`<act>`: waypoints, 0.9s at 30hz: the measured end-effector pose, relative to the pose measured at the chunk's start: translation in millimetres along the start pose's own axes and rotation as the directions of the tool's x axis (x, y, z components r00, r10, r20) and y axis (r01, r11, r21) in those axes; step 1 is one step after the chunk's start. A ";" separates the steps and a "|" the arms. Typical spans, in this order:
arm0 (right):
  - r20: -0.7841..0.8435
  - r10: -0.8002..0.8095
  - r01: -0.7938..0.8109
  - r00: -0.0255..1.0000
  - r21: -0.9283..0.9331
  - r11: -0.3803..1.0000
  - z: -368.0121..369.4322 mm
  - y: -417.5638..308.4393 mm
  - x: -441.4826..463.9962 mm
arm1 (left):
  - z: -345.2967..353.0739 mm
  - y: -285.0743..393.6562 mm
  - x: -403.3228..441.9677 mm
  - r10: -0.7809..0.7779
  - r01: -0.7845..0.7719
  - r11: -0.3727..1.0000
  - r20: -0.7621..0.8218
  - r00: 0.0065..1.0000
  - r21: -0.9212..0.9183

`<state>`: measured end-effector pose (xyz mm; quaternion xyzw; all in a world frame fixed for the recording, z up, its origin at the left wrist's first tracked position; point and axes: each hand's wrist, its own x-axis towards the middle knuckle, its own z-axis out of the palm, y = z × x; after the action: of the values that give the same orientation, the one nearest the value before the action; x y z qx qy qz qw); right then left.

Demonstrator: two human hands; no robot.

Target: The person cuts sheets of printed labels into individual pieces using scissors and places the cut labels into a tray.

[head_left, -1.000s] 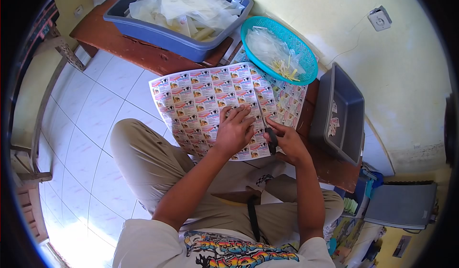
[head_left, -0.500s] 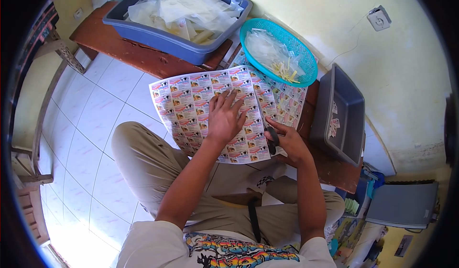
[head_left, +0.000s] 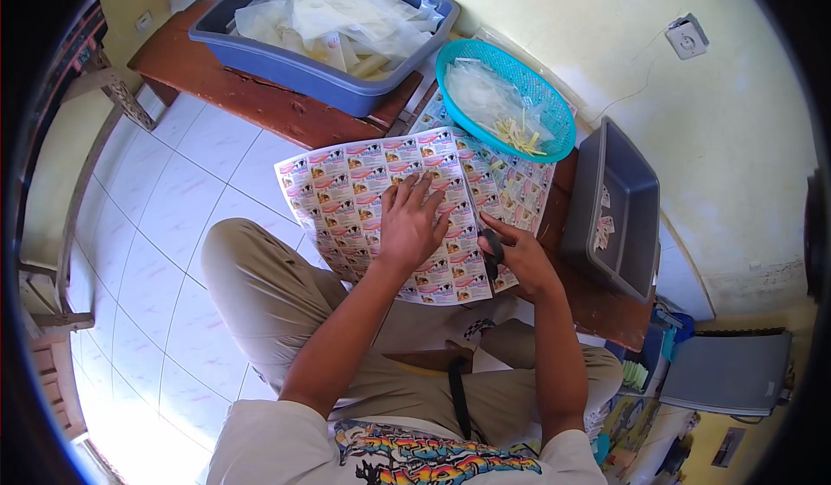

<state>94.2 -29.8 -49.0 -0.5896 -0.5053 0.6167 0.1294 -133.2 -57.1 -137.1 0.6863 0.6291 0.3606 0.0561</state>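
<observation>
The printed sheet (head_left: 338, 199) has slid slightly toward the person's body.
The left hand (head_left: 410, 228) lies on it, flat and unclenched; the right hand (head_left: 523, 258) grips black-handled scissors (head_left: 492, 253) at its right side. Beyond the sheet sit a teal basket (head_left: 560, 122) and, on the brown counter (head_left: 286, 115), a blue tub (head_left: 299, 80).

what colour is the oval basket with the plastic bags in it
The basket is turquoise, seen best in the head view.

Open floor (head_left: 195, 225) lies left; the teal basket (head_left: 558, 126) blocks ahead.
</observation>
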 end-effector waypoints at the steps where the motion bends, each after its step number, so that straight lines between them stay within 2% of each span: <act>1: 0.001 -0.009 0.009 1.000 0.019 1.000 0.1 0.9 0.2 | 0.5 0.2 0.1 -0.004 0.004 1.000 0.001 1.000 -0.002; 5: -0.001 -0.008 0.008 1.000 0.080 0.997 2.7 -1.1 0.2 | 0.8 -0.6 0.6 -0.003 0.003 1.000 -0.004 1.000 -0.007; 27: 0.008 -0.013 0.013 1.000 0.061 0.998 3.1 -5.1 -0.3 | 0.7 -1.9 1.8 0.015 -0.015 1.000 -0.028 1.000 -0.025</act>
<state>89.4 -29.2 -45.6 -0.5793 -0.4906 0.6336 0.1491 -134.5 -54.8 -137.9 0.6853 0.6201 0.3781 0.0533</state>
